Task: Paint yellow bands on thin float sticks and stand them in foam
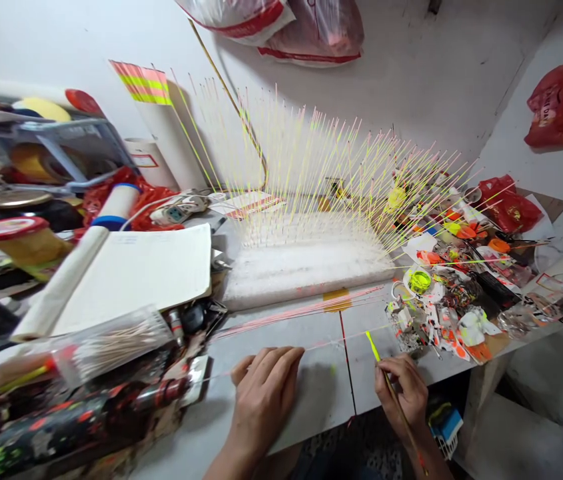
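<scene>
My left hand (266,390) is over the table's front part, fingers closed around a thin pale rod (328,342). The rod stretches out on both sides of it, its left end reaching the drill-like rotary tool (161,397). In my right hand (404,393) is a slim paintbrush (373,347), gripped like a pen, its tip coated in bright yellow and pointing up and left. The brush tip is close to the rod's right part; I cannot tell whether they touch. Behind both hands lie several loose pink rods (301,310), in front of a white foam block (306,267).
Many thin yellow-and-pink rods (311,167) stand in the foam block, leaning outward at the right. An open notebook (146,273) and a bag of sticks (121,343) lie left. Paint-stained clutter, including a yellow paint cup (420,280), covers the right side. Plastic bags (316,30) hang above.
</scene>
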`<state>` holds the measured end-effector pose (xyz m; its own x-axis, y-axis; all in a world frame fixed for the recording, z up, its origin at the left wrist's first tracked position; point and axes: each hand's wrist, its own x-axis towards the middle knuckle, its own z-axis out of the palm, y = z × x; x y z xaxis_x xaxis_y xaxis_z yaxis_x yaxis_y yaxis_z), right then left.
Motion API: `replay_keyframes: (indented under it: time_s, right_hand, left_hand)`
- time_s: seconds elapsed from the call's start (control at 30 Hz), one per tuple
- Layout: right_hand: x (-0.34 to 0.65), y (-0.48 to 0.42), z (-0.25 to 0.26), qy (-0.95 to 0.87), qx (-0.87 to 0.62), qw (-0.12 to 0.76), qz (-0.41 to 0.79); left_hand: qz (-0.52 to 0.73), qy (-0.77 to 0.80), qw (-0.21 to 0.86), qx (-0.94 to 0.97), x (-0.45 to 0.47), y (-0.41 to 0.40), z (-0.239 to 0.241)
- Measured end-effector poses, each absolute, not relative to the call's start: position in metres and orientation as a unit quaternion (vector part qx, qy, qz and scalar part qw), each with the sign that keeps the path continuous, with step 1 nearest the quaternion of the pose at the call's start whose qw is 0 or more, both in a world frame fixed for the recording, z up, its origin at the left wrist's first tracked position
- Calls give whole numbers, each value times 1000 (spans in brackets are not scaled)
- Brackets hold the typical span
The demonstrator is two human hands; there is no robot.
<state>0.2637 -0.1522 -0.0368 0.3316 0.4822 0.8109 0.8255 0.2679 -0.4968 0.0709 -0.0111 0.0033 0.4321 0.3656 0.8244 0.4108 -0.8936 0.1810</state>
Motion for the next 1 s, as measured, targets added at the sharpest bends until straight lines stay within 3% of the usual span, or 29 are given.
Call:
replay_keyframes:
  time_s: [1.0]
  right_hand:
    - [241, -143, -34, -581, -563, 572, -137]
  left_hand:
    - [-487, -249, 5, -837, 71, -16, -4]
